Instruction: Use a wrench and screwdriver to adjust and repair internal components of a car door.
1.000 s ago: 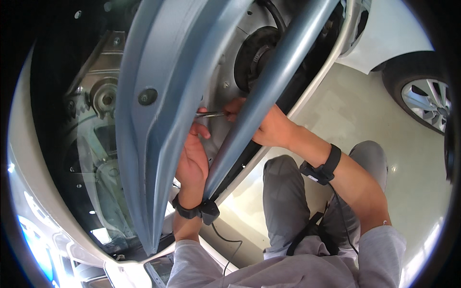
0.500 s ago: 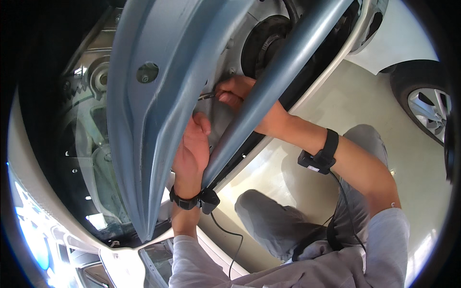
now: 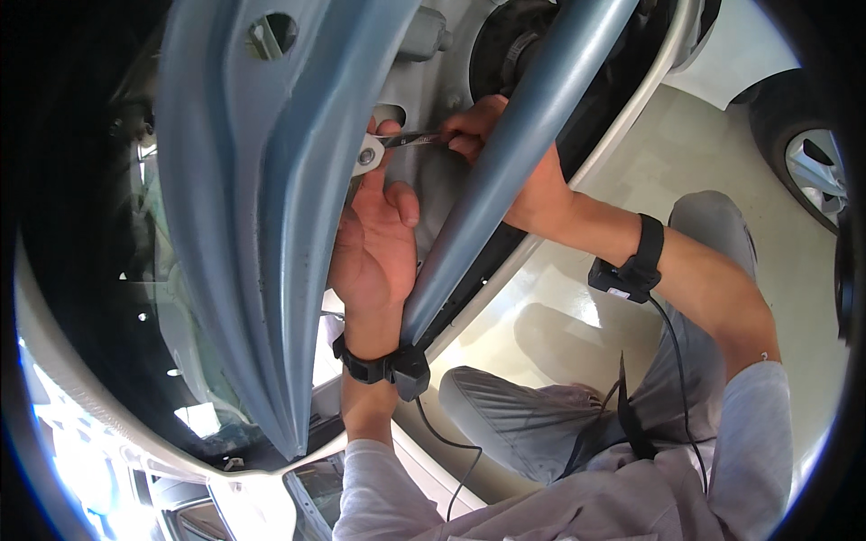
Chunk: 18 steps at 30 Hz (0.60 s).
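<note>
My right hand (image 3: 492, 135) reaches in under a blue-grey metal bar (image 3: 505, 171). Its fingers are closed on one end of a slim metal wrench (image 3: 413, 139). The wrench's other end lies against a pale bracket with a round bolt (image 3: 366, 156), beside the edge of a wide blue-grey pressed panel (image 3: 307, 171). Palm up, my left hand (image 3: 379, 239) rests between panel and bar, thumb apart. One of its fingers stretches up behind the wrench near the bracket; the panel hides its other fingers in part.
A black round part (image 3: 505, 54) sits deeper in the cavity, near a grey cylindrical part (image 3: 424, 36). To the right is a car wheel (image 3: 812, 162) on the pale floor (image 3: 640, 171). Cables (image 3: 460, 445) trail from both wristbands. Glass (image 3: 189, 361) lies at left.
The bracket and bolt have come into sight beside the panel, and more of the wrench shows. My left hand reaches further up, its finger now at the wrench. The whole view has shifted slightly.
</note>
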Each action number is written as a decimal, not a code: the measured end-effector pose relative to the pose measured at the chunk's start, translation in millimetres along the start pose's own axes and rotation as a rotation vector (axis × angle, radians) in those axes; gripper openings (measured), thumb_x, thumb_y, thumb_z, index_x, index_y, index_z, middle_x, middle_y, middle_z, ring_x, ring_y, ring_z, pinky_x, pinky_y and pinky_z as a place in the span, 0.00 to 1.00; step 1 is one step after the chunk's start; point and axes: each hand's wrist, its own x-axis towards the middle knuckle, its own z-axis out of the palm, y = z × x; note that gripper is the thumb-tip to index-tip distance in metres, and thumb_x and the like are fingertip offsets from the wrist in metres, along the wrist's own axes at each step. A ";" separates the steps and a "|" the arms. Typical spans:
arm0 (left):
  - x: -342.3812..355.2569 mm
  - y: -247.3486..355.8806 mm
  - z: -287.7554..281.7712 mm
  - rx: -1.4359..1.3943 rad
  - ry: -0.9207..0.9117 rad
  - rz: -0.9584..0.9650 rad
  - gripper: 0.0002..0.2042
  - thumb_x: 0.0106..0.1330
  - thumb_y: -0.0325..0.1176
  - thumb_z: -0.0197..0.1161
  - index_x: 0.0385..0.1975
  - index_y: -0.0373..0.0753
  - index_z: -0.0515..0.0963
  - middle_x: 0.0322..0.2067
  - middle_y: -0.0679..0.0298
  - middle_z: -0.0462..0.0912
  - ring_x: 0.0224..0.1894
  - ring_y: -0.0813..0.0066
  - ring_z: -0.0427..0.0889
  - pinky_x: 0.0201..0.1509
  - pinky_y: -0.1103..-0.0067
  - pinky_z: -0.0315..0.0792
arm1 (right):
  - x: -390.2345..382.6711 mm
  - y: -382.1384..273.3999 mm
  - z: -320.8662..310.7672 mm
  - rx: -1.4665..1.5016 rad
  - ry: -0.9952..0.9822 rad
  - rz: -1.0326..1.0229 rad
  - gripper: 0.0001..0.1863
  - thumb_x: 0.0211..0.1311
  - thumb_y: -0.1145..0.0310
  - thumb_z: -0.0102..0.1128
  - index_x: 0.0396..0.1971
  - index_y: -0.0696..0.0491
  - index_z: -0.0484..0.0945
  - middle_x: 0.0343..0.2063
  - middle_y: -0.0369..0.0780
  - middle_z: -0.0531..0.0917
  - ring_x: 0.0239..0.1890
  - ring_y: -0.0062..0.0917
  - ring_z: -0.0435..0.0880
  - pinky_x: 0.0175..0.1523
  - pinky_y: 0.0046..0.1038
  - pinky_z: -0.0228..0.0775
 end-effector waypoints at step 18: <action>-11.1 9.2 -8.7 0.080 0.058 -0.005 0.32 0.64 0.49 0.50 0.62 0.41 0.49 0.61 0.53 0.55 0.59 0.66 0.63 0.29 0.86 0.64 | -30.3 -40.7 52.5 0.500 -0.115 0.387 0.09 0.56 0.69 0.57 0.34 0.57 0.74 0.24 0.43 0.77 0.26 0.34 0.77 0.31 0.28 0.68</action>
